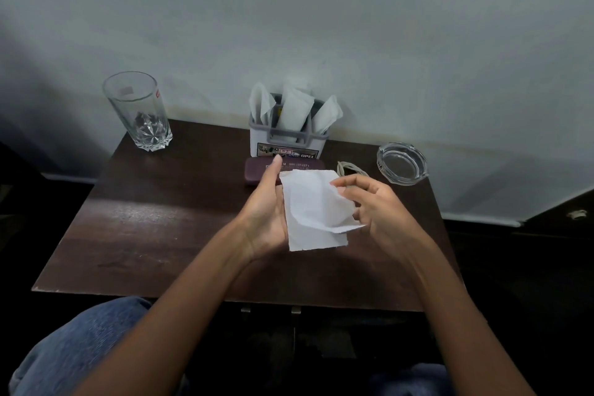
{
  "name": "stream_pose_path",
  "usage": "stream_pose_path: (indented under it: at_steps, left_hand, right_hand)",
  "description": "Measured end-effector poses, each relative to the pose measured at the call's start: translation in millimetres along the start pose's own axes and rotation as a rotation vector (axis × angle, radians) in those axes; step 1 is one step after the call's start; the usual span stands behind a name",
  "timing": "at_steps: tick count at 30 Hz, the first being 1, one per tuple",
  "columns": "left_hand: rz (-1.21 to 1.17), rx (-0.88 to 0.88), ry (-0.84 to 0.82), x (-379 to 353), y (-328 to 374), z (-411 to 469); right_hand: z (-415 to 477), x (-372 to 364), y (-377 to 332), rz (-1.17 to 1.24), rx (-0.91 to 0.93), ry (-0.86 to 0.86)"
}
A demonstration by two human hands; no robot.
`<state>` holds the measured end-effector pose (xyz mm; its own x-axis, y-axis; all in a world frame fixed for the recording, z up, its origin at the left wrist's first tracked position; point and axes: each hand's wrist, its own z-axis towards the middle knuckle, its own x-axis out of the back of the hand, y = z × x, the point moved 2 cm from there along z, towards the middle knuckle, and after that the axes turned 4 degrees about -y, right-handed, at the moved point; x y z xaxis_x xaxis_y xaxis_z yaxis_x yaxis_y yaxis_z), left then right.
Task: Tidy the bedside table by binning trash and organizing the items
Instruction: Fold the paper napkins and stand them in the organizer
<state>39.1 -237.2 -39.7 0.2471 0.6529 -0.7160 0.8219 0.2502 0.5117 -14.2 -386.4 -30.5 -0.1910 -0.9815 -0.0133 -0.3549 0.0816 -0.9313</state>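
A white paper tissue [313, 209] is held above the dark wooden bedside table [154, 219]. My left hand [265, 212] supports its left edge, thumb pointing up, fingers hidden behind the sheet. My right hand [373, 206] pinches the tissue's right side with curled fingers, folding that edge over. Behind the hands lies a maroon glasses case [257, 170], partly hidden. A grey holder [286, 141] with folded white napkins stands at the back against the wall.
A tall empty drinking glass [139, 112] stands at the back left corner. A glass ashtray [401, 164] sits at the back right, with a pale rubber band [350, 168] beside it. My knees in blue jeans [80, 347] are below the table's front edge.
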Motion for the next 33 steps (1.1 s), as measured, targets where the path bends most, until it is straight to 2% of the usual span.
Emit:
stream_pose_path:
  at_steps: [4, 10, 14, 17, 23, 29, 33]
  left_hand:
    - [0.124, 0.000, 0.041, 0.1, -2.2, -4.5]
    - [0.130, -0.019, 0.058, 1.2, -4.8, -2.5]
    - [0.123, -0.015, 0.089, 3.7, -6.2, 0.5]
    - [0.107, -0.007, 0.099, 3.6, -5.7, -0.3]
    - [0.093, 0.027, 0.100, 0.5, -5.0, -2.6]
    - [0.174, 0.030, 0.029, 1.5, -7.6, -2.3]
    - [0.265, 0.011, 0.048, 3.9, -6.1, -1.0]
  right_hand:
    - [0.8, 0.7, 0.9, 0.067, -0.012, -0.001]
    - [-4.5, 1.0, -5.3, -0.006, 0.008, -0.036]
    - [-1.2, 4.9, -6.2, 0.089, -0.038, -0.028]
    - [-1.4, 6.6, -7.4, 0.140, -0.003, -0.017]
    - [0.2, 11.7, -3.6, 0.019, 0.141, 0.116]
    - [2.7, 9.6, -1.0, -0.058, 0.176, 0.133]
    - [-0.2, 13.7, -3.4, -0.142, 0.201, 0.147]
